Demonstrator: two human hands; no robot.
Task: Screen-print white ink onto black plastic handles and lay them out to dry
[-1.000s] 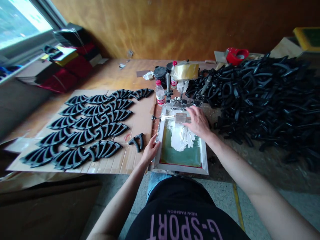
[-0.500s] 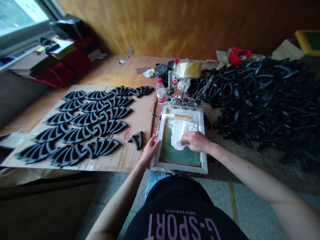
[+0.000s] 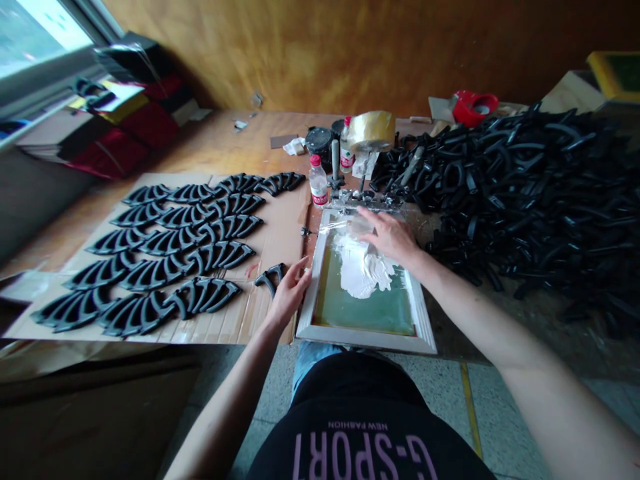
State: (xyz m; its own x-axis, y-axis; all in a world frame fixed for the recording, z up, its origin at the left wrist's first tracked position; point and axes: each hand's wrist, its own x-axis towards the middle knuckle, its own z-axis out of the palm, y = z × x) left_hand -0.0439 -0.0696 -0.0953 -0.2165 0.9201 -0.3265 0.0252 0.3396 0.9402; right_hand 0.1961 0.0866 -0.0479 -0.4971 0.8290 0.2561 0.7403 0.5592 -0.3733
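Your left hand [image 3: 291,287] reaches in with fingers extended by the frame [image 3: 367,339]'s left edge, close to a black handle [image 3: 267,277] on the cardboard [image 3: 280,233], while your right arm stretches across to bring your right hand [image 3: 393,237], fingers forward, over the frame's far end — blur hides whether it grips anything. Half a second ago that hand was lower, at the white paste [image 3: 367,273]; now the frame's near end looks raised.
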